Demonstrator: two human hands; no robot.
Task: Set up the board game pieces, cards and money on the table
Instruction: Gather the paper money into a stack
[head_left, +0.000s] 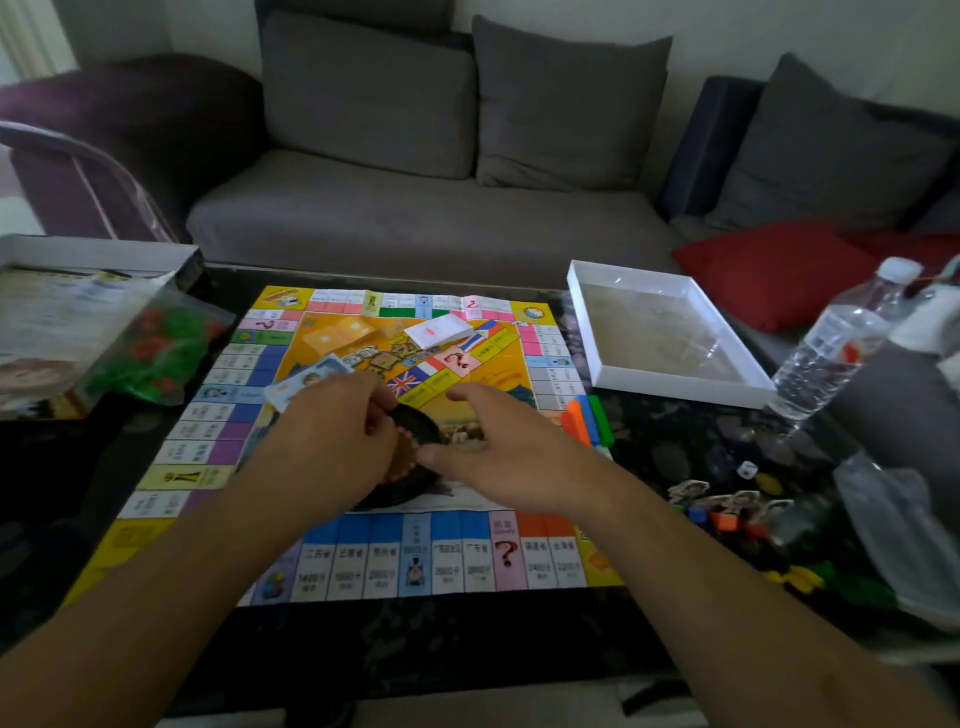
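A colourful game board (363, 551) lies flat on the dark table. My left hand (332, 441) grips a dark round disc-like piece (421, 421) over the board's middle. My right hand (498, 452) hovers beside it with fingers spread, thumb touching the disc's edge. A stack of white cards (439, 330) rests on the board's far centre. Paper money (306, 382) lies just behind my left hand. Coloured sticks (589, 418) sit off the board's right edge. Pawns and a white die (748, 470) are scattered on the table to the right.
An empty white box lid (670, 384) stands at the far right, with a water bottle (831, 343) beside it. The game box (62, 322) and a bag of red and green houses (156, 353) sit at the left. A clear plastic bag (893, 525) lies at the right edge. A grey sofa is behind.
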